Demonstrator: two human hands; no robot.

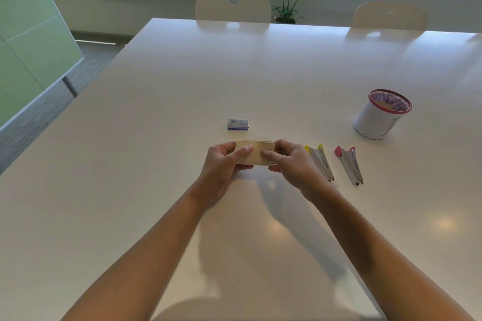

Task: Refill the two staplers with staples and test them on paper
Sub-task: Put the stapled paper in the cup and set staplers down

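A person's left hand [226, 161] and right hand [289, 161] pinch what looks like a folded tan paper [255, 153]; the staplers [322, 163] just right of it risk being knocked.

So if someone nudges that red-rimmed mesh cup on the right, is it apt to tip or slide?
Probably slides before it tips: the mesh cup stands upright on a broad base on the glossy table. It looks light, since its mesh wall is thin and little shows inside. It would likely roll if knocked over, being round.
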